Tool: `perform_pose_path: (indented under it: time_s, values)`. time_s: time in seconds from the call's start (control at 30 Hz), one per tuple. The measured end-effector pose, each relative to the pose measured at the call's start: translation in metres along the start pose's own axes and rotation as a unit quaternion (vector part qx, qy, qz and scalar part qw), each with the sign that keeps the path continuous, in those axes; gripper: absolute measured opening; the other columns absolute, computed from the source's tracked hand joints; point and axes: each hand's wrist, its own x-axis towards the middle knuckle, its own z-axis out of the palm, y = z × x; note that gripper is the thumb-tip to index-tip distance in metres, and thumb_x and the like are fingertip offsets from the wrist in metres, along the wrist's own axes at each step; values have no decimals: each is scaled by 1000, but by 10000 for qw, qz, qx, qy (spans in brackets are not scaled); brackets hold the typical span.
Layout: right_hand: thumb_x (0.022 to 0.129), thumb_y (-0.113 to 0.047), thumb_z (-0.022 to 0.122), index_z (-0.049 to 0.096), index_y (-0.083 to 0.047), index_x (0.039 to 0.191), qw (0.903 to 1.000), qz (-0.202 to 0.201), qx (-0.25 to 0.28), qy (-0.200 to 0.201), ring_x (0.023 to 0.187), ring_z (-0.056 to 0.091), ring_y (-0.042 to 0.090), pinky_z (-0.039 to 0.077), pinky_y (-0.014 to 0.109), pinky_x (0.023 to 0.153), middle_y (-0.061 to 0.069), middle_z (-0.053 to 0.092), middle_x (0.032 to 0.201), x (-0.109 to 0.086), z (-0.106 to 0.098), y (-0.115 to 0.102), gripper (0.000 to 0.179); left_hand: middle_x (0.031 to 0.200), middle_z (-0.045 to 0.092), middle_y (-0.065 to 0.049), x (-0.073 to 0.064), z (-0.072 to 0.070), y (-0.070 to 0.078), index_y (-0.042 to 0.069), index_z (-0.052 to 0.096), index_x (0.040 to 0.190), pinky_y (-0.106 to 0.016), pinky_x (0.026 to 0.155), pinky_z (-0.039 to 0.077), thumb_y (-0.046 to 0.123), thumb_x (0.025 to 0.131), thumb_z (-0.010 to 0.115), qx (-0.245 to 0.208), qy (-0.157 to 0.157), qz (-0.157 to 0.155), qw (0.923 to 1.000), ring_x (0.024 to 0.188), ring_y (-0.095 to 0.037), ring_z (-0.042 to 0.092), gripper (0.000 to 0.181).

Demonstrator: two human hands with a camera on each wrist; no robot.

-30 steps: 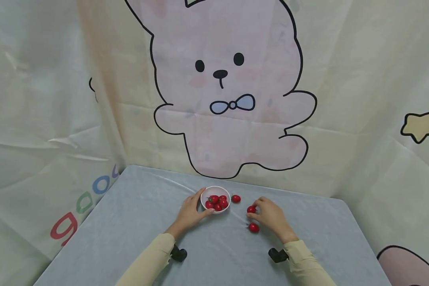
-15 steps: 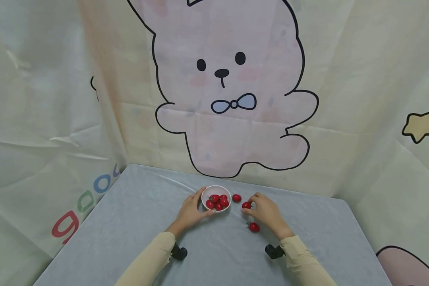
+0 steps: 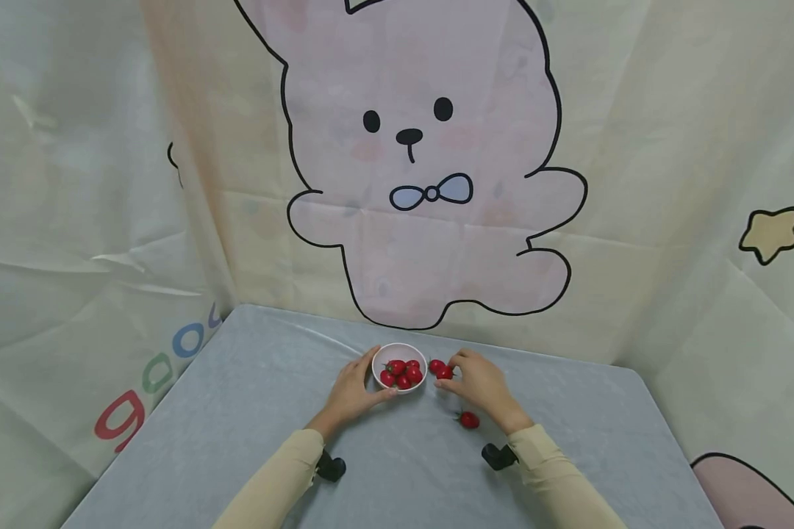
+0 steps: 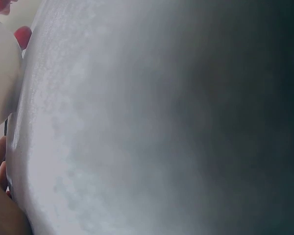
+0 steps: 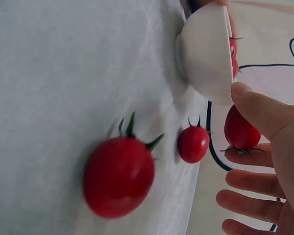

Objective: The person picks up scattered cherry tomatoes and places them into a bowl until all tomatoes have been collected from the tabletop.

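A small white bowl (image 3: 398, 353) with several red cherry tomatoes (image 3: 402, 376) in it stands on the cloth. My left hand (image 3: 351, 397) holds it from the left, thumb at the near side and fingers at the far side. In the right wrist view, a cherry tomato (image 5: 241, 128) with a green calyx is pinched by my right hand (image 5: 279, 161), raised just right of the bowl. Behind it on the cloth lies another tomato (image 5: 193, 144). A further tomato (image 3: 468, 420) rests nearer, below my right hand. Only the bowl's edge and a bit of my left hand appear in the left wrist view.
A pale blue-grey cloth (image 3: 238, 441) covers the table. Behind its far edge hangs a curtain (image 3: 430, 264) printed with a cartoon bear. Black wrist cameras (image 3: 499, 457) sit at both cuffs.
My right hand has lifted the pinched tomato and carried it left, toward the bowl. My left hand and the bowl have stayed in place.
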Motion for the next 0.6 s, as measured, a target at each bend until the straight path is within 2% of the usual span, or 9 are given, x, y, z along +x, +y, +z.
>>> perform_pose_path:
  time_s: [0.23, 0.43, 0.6]
  values:
    - [69, -56, 75, 70, -19, 85, 9997, -243, -18, 73, 83, 62, 15, 54, 32, 66, 1, 67, 98, 7, -5, -11, 40, 143, 48, -5, 0, -1, 3, 42, 23, 147, -56, 101, 40, 79, 63, 63, -45, 15, -11, 10000, 130, -32, 45, 99]
    - [70, -62, 71, 71, -22, 85, 9991, -426, -43, 51, 80, 58, 10, 51, 29, 66, -5, 65, 93, 12, 1, -18, 43, 144, 48, -4, 0, 1, 3, 42, 23, 147, -55, 103, 41, 82, 62, 60, 22, -3, -59, 10000, 130, -30, 45, 101]
    - [69, -59, 73, 71, -21, 86, 9985, -534, -6, 144, 75, 54, 6, 49, 25, 65, -7, 63, 89, 14, 1, -27, 42, 143, 48, -5, 0, -1, 4, 40, 25, 147, -55, 102, 41, 79, 64, 62, -35, 27, 13, 10000, 129, -31, 45, 99]
